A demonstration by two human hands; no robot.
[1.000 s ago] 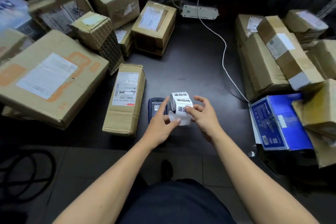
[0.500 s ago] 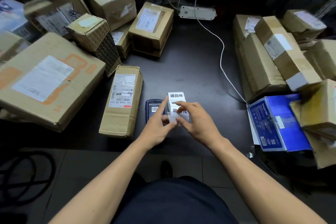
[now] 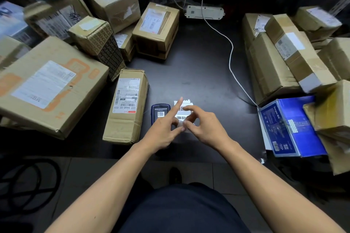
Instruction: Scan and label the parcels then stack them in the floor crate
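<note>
Parcels [image 3: 126, 106] around table [image 3: 198, 70], left hand [image 3: 162, 132] and right hand [image 3: 206, 128] pinching label roll [image 3: 183, 113]

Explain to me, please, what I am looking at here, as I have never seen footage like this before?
No machine here: a person wears one camera on the head, looking down at their own bare arms. The left hand and right hand both pinch a white roll of printed labels over a dark table. Beside it lies a dark blue handheld scanner showing a barcode. A long brown cardboard parcel lies left of that; more brown parcels pile on both sides, with a blue printed box at right.
</note>
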